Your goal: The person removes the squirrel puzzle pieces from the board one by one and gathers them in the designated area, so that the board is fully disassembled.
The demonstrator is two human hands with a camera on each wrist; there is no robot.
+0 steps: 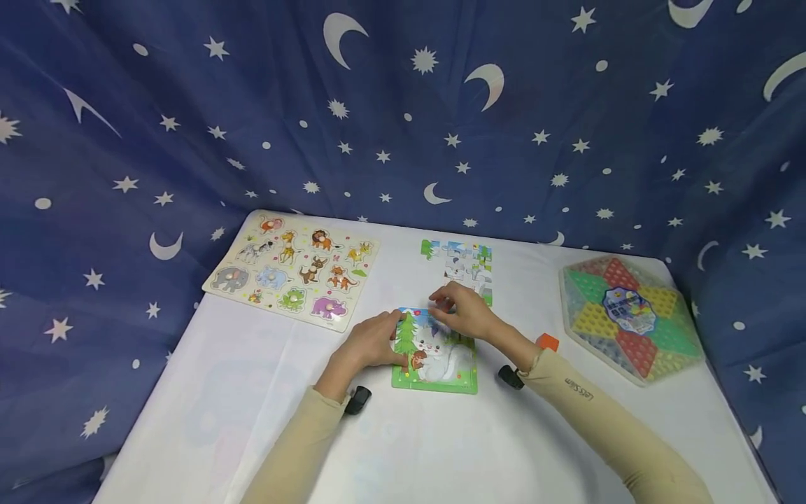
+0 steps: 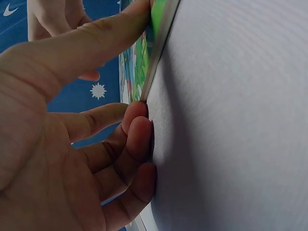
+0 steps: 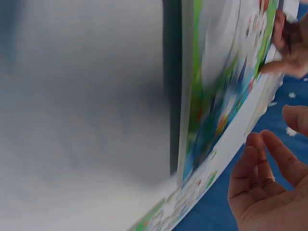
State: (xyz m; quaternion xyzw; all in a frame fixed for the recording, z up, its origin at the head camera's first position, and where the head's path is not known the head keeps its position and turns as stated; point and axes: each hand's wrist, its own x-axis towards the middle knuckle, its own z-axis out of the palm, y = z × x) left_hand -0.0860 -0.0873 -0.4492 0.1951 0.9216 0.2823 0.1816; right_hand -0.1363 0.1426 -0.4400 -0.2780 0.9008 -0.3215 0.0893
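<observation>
A square jigsaw puzzle board (image 1: 437, 364) with a white squirrel, a green tree and a green border lies flat on the table. My left hand (image 1: 373, 341) rests along its left edge. In the left wrist view, the thumb (image 2: 103, 38) lies on the board's rim while the bent fingertips (image 2: 139, 134) touch the table beside it. Over the board's upper right part hovers my right hand (image 1: 467, 313), with nothing visible between its fingers. The right wrist view shows its loosely bent fingers (image 3: 257, 166) apart from the thumb. This hand hides the board's top right corner.
Behind the board lies a group of puzzle pieces (image 1: 469, 262). A wooden animal peg puzzle (image 1: 296, 273) is at the back left. To the right are a hexagonal box with coloured pegs (image 1: 630, 315) and a small orange object (image 1: 547, 341). A starry blue curtain (image 1: 403, 105) hangs behind.
</observation>
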